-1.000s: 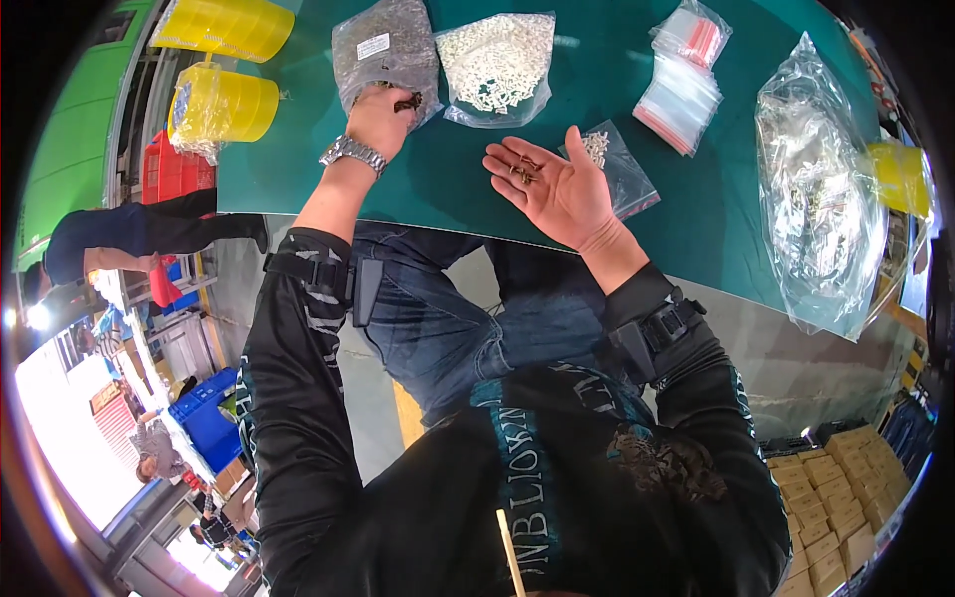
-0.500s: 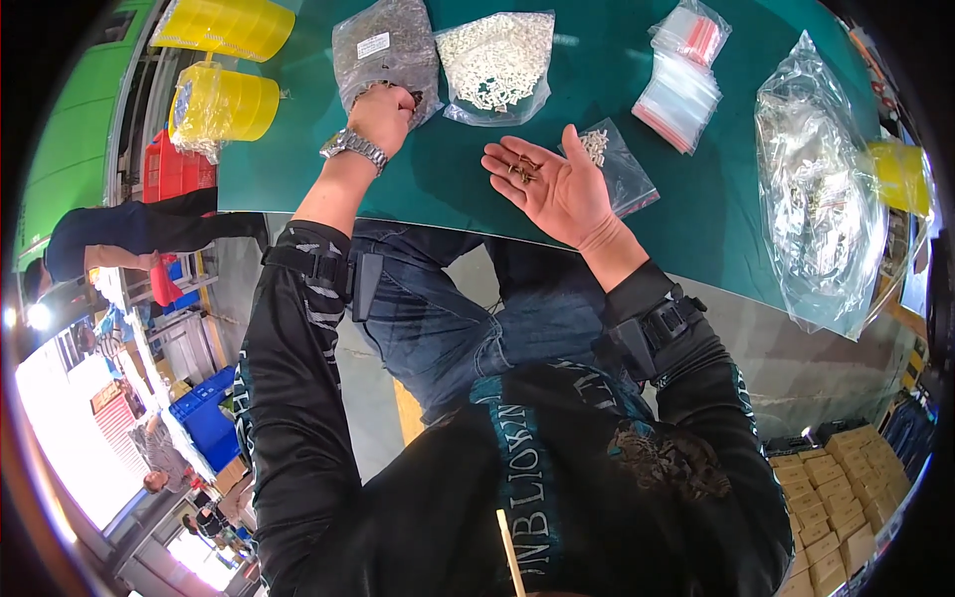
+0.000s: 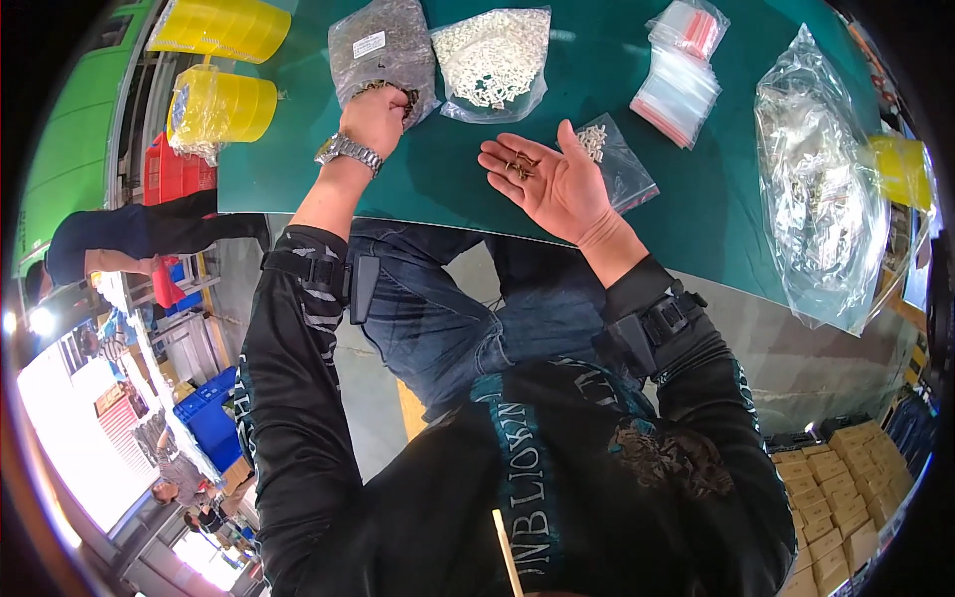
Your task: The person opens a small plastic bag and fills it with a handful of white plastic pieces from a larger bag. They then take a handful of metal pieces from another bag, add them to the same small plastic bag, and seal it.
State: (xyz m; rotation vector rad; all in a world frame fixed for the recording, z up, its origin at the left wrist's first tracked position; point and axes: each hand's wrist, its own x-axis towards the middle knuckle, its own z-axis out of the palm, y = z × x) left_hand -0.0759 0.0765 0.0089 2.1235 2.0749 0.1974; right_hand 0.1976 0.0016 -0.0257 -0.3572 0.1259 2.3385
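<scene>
My left hand (image 3: 373, 119), wearing a metal watch, has its curled fingers in the mouth of a clear plastic bag (image 3: 383, 45) full of small dark brass-coloured screws. Its fingertips are hidden there, so I cannot see what they grip. Palm up, my right hand (image 3: 552, 184) holds several screws (image 3: 521, 167) on slightly curled fingers, its thumb spread away. Just beyond that hand lies a small zip bag (image 3: 627, 174) with white plastic wall plugs (image 3: 593, 141) in it. A larger open bag of white wall plugs (image 3: 492, 60) sits between and beyond my hands.
Stacked empty zip bags (image 3: 678, 95) lie at the far right of the green table (image 3: 716, 214). Nearer the right edge is a large clear bag (image 3: 821, 189) of wrapped items. Yellow rolls (image 3: 234, 104) stand at left. Another person (image 3: 109, 239) works off to the left.
My left fingers have shifted slightly within the screw bag's mouth. The right hand stays palm up with the screws. The view has moved a little.
</scene>
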